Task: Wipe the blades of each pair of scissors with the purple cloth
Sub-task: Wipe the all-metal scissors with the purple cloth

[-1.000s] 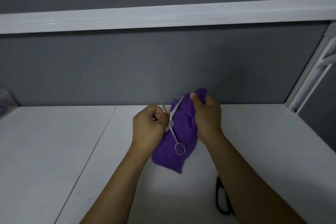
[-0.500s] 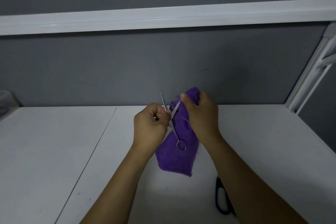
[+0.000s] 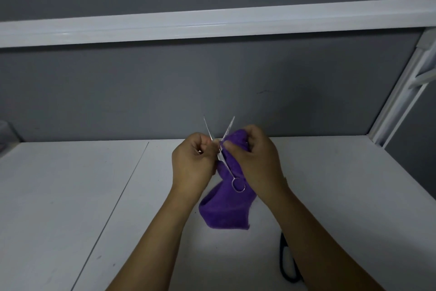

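While left grip clasps silver scissors, right grip pinches purple cloth against blade

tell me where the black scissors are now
In the head view the black scissors lie on the white table at the lower right, partly hidden under the right arm, below and right of the purple cloth.

The left forearm and right forearm rise from the near edge of the tabletop, converging over its middle. The left grip, curled with knuckles up, pinches the silver scissors. The right grip curls round the purple cloth, thumb against one blade.
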